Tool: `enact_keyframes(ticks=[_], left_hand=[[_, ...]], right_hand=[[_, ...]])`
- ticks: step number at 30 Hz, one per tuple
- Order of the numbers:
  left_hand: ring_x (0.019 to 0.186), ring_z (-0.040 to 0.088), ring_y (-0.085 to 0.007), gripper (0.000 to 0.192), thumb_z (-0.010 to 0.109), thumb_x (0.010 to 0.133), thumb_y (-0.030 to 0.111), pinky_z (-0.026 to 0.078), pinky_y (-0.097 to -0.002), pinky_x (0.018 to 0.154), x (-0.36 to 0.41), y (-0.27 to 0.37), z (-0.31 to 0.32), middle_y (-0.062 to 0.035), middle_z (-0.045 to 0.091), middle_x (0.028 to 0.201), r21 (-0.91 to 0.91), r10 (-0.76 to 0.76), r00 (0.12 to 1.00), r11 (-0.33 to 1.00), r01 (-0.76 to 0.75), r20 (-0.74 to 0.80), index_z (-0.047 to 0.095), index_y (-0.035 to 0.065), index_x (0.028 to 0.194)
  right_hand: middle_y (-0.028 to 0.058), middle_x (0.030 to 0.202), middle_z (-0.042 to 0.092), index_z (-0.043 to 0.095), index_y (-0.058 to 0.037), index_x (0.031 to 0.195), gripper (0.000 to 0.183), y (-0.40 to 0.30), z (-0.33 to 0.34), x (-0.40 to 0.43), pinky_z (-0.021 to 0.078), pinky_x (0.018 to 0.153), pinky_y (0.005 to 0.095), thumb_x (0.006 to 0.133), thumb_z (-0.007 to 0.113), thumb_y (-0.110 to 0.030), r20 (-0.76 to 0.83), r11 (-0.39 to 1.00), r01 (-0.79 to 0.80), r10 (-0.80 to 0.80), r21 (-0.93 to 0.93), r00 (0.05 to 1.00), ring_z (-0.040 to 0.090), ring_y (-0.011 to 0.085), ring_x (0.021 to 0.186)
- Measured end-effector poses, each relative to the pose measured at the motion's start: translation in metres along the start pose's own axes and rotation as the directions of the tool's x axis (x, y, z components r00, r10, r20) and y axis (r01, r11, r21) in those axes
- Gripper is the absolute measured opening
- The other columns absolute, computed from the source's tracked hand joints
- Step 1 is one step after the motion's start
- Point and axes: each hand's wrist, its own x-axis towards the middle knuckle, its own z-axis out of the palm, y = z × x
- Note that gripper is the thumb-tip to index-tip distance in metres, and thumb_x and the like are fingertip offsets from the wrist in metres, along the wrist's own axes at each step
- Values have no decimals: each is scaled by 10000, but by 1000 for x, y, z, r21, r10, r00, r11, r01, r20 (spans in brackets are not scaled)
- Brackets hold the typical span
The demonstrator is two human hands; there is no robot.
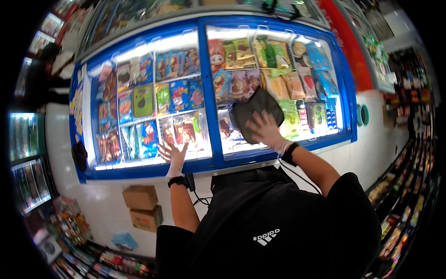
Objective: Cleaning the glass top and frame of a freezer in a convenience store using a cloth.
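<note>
A blue-framed chest freezer (212, 104) with two glass panels stands before me, lit from inside. My right hand (266, 132), in a thin whitish glove, lies with fingers spread on a dark cloth (259, 108), holding it against the right glass panel. The cloth hides part of the packs beneath. Over the lower part of the left panel is my left hand (175, 155), gloved too, its fingers apart and nothing in them. Whether it touches the glass I cannot tell. Wrapped ice creams (179, 96) fill wire baskets under the glass. Each wrist wears a black band.
Two cardboard boxes (143, 209) are stacked on the floor at lower left, near a blue pack (124, 241). A dark object (79, 156) sits at the freezer's left corner. Black cables (301, 178) hang beside me. Another person (41, 76) is at far left; stocked shelves (400, 223) line the right.
</note>
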Motion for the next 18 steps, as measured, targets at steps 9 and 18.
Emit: enact_keyframes(ticks=[9,18], left_hand=[[1372,-92,-492,1299,584,610,820,94,-604,1075,26,-19,0,-235,-173,1505,151,-79,997,986,75,21,-157,184,1466],[1375,1,-496,1319,593,598,822,145,-587,1080,28,28,-19,-254,-84,1512,183,-99,994,979,89,48,-145,157,1467]], right_hand=[[138,1370,395,417,-260,1363,611,44,31,-67,206,1055,589,826,531,-526,-170,917,-371,392,143,904,258,416,1333],[156,1446,336,326,-193,1432,668,141,65,-142,286,1001,616,868,502,-507,-292,489,-821,772,-294,564,272,420,1331]])
